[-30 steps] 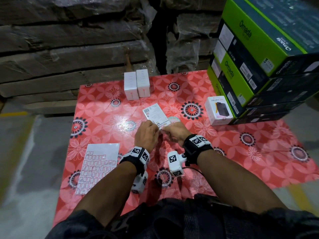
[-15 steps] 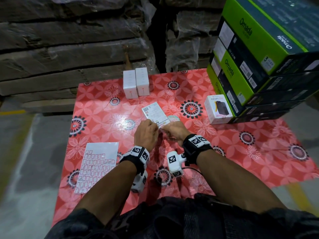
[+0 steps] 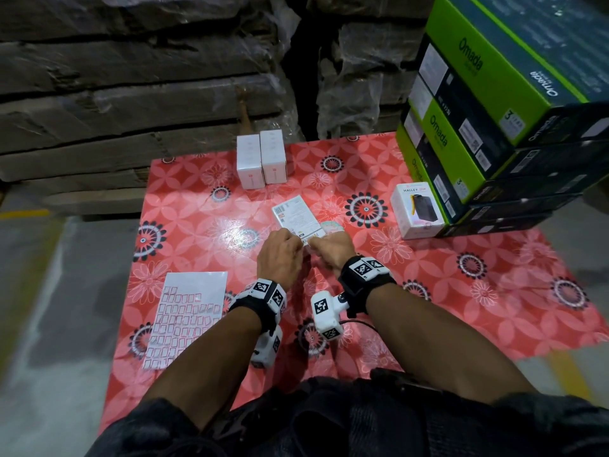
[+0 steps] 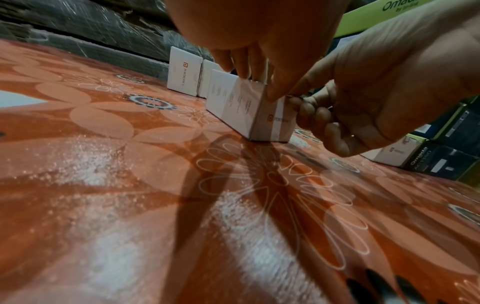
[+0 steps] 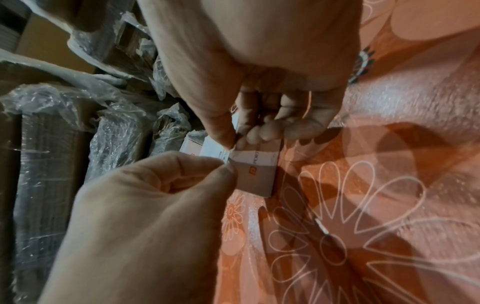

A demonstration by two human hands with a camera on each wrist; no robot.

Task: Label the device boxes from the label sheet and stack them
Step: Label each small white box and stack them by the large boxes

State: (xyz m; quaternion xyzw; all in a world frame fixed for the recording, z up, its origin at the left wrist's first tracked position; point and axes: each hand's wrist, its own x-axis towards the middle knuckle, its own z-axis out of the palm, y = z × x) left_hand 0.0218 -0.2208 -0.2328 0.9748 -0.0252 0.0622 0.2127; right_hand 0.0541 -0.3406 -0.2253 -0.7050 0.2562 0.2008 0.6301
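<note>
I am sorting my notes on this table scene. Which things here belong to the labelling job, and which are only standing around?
Part of the job:
- white box that the left hand and right hand work on
- label sheet
- two white boxes at the back
- Halley box

Only standing around:
- green Omada cartons
- wrapped cardboard stacks

On the red floral plastic tablecloth (image 3: 204,225) a flat white printed device box (image 3: 294,215) lies; the left hand (image 3: 280,255) and right hand (image 3: 331,248) meet at its near edge, fingers curled; the white label sheet (image 3: 186,316) lies left; two white boxes (image 3: 261,159) stand beyond, touching.
</note>
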